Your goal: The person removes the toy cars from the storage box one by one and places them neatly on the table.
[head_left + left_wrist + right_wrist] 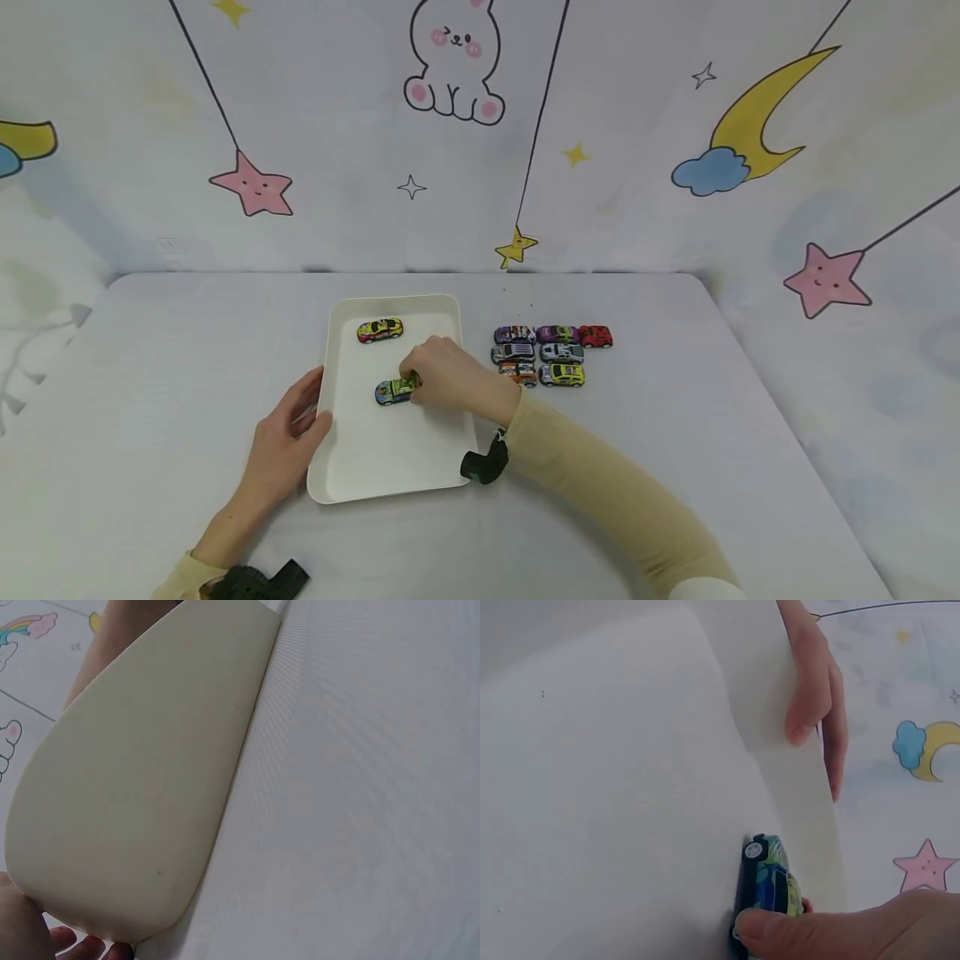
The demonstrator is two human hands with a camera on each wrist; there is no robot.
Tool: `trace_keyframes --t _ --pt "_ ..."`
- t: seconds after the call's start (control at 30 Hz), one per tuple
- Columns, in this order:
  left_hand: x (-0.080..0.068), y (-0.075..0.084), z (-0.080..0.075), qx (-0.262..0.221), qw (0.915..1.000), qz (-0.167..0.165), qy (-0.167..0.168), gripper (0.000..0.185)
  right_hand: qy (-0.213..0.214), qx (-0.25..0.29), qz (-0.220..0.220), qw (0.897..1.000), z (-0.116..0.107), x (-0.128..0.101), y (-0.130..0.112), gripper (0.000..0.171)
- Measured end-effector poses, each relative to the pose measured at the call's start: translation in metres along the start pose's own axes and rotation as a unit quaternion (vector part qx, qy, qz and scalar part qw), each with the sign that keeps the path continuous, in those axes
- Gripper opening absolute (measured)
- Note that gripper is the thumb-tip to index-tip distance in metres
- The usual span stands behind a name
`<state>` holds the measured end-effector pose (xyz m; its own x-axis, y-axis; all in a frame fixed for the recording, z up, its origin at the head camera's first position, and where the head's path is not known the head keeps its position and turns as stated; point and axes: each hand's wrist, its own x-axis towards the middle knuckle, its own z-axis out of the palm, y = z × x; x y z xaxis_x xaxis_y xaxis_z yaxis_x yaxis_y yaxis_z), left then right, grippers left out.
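My right hand (450,377) pinches the right end of a green and blue toy car (393,392) low over or on the floor of a white tray (390,458). In the right wrist view the thumb presses on the side of this toy car (765,881); the fingers behind are hidden. A yellow and red toy car (380,330) sits farther back in the tray. My left hand (288,442) grips the tray's left wall, thumb at the rim and fingers outside. The left wrist view shows the tray's outer wall (142,765) with fingertips at its lower end.
To the right of the tray, several toy cars (562,354) stand close together in rows on the white table (637,467). One at the row's end is a red car (596,337). A patterned backdrop (337,167) rises behind the table.
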<state>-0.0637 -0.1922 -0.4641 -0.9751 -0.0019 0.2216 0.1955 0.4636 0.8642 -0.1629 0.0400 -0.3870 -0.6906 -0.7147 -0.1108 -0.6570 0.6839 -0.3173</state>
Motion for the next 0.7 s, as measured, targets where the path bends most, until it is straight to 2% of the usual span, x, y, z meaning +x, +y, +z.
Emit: trace_keyframes --t 0.4,0.7 --pt "-0.001 -0.002 -0.001 0.008 1.0 -0.002 -0.004 0.057 -0.015 0.021 -0.015 1.0 0.001 -0.014 0.003 0.022" --pt "0.0 -0.005 -0.002 0.015 0.9997 -0.007 -0.016 0.057 -0.012 0.026 -0.016 0.999 0.005 -0.025 0.011 0.028"
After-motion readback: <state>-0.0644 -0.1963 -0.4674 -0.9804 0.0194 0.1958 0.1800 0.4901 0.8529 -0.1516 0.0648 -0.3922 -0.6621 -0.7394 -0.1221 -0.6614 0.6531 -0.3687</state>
